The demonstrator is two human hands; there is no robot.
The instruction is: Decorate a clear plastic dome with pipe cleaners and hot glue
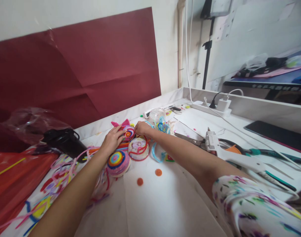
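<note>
My left hand (113, 139) is closed around the side of a round pink craft piece (129, 134) made of coiled pipe cleaners, with pointed pink tips on top and an orange centre. At its right edge, my right hand (142, 127) has its fingers bent together; what they hold, if anything, is hidden. Just below lies a dome with rainbow rings (117, 161). Beside that sits a whitish dome (138, 149) with a red strand across it. Two orange discs (158, 172) rest on the white paper (165, 204) nearer to me.
Loose pipe cleaners (72, 164) and a black object (63, 141) lie at left. Blue coils (162, 125) are behind my right forearm. To the right are scissors (189, 139), a white glue gun (235, 156), pliers (276, 154), a dark phone (276, 135) and a power strip (212, 108) with cables.
</note>
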